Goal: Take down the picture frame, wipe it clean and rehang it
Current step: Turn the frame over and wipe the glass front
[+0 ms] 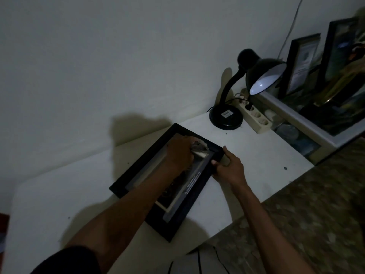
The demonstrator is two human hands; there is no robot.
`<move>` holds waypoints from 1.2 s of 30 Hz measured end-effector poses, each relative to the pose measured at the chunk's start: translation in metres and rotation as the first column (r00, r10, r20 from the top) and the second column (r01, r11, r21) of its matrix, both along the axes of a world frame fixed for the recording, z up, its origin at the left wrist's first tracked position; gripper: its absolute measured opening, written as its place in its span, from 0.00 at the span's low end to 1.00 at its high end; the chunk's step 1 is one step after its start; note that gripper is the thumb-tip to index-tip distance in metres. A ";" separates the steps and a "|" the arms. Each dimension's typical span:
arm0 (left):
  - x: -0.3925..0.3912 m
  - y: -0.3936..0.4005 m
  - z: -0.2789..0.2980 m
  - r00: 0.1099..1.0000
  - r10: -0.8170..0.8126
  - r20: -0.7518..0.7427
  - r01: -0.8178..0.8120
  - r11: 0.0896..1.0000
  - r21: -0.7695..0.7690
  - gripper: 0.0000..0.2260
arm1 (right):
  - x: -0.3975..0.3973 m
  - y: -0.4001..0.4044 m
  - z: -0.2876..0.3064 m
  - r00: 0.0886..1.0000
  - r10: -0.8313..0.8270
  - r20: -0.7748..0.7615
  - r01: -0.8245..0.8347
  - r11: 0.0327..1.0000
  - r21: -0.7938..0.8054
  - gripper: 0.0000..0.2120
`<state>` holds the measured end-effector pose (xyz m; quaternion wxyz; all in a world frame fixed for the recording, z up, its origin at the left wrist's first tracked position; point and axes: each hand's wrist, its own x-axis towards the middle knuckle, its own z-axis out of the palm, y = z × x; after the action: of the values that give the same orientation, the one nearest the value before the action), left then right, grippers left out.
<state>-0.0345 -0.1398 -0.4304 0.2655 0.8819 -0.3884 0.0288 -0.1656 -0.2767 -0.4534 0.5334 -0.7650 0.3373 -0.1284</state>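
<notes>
— Where's the picture frame (138, 176) right now?

— Lying flat on the white table (256, 155), turned at an angle, its far corner pointing toward the wall and its near corner toward the table's front edge. It's black, with a dark picture and a line of small print inside.

— And the hands?

— The left hand (180, 153) is over the far part of the frame, on the glass, fingers curled round a crumpled light cloth (198, 150) that it presses down near the frame's far right corner. The right hand (229, 167) sits at the frame's right edge, just near of that corner, thumb on top of the black border and fingers bent against its outer side, gripping it.

— So the frame is under both?

— Under the left, beside and partly under the right.

— Anything else on the table?

— A black desk lamp (256, 76) at the far right, with a white power strip (254, 115) just beside its base. Further right, more framed pictures (302, 62) stand on a shelf.
</notes>
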 end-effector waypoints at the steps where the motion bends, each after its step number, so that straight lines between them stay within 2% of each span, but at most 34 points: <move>1: -0.003 -0.002 -0.002 1.000 -0.018 0.008 0.018 1.000 -0.017 0.21 | -0.001 -0.001 0.000 1.000 0.010 -0.002 -0.009 1.000 0.008 0.37; 4: -0.014 -0.005 -0.005 0.996 -0.085 0.010 0.084 0.996 0.020 0.21 | -0.002 -0.003 0.002 0.999 0.044 -0.002 -0.043 0.997 0.056 0.38; 8: -0.020 0.002 -0.011 0.982 -0.189 -0.027 0.189 0.982 0.022 0.16 | -0.006 -0.005 0.006 0.997 0.061 0.043 -0.068 0.978 0.197 0.44; 10: -0.013 0.006 -0.006 0.970 -0.240 -0.045 0.243 0.969 0.051 0.17 | -0.007 -0.007 0.006 0.994 0.088 0.066 -0.101 0.966 0.239 0.43; 13: 0.000 -0.001 0.005 0.971 -0.193 -0.144 0.190 0.981 -0.040 0.20 | -0.009 -0.006 0.006 0.987 0.103 0.123 -0.143 0.910 0.390 0.44; 15: -0.001 -0.013 0.013 0.976 -0.160 -0.149 0.141 0.981 -0.130 0.18 | -0.011 -0.005 0.006 0.986 0.088 0.139 -0.141 0.888 0.439 0.46; 19: -0.014 -0.028 0.012 0.938 -0.311 -0.151 0.291 0.946 -0.142 0.14 | -0.013 -0.003 0.001 0.983 0.065 0.174 -0.133 0.901 0.413 0.45; 23: -0.008 -0.029 0.002 0.932 -0.351 -0.096 0.344 0.936 -0.082 0.11 | -0.013 0.000 -0.004 0.982 -0.009 0.190 -0.076 0.898 0.434 0.44; 29: -0.001 -0.009 -0.004 0.894 -0.414 -0.172 0.427 0.903 0.044 0.17 | -0.010 -0.001 -0.005 0.987 -0.064 0.145 0.006 0.929 0.369 0.44; 31: 0.004 -0.001 0.000 0.866 -0.454 -0.211 0.469 0.883 0.028 0.17 | -0.010 0.000 -0.006 0.986 -0.061 0.153 0.003 0.934 0.357 0.43; 33: 0.008 0.003 0.004 0.862 -0.419 -0.284 0.430 0.902 -0.028 0.20 | -0.011 -0.001 -0.011 0.988 -0.062 0.141 0.009 0.937 0.348 0.43; 36: 0.004 -0.009 0.008 0.917 -0.268 -0.296 0.232 0.961 -0.149 0.19 | -0.016 -0.002 -0.018 0.991 -0.050 0.120 0.013 0.957 0.290 0.40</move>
<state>-0.0302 -0.1488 -0.4220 0.3739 0.8022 -0.4486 -0.1243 -0.1819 -0.2788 -0.4710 0.6575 -0.6638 0.3300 -0.1344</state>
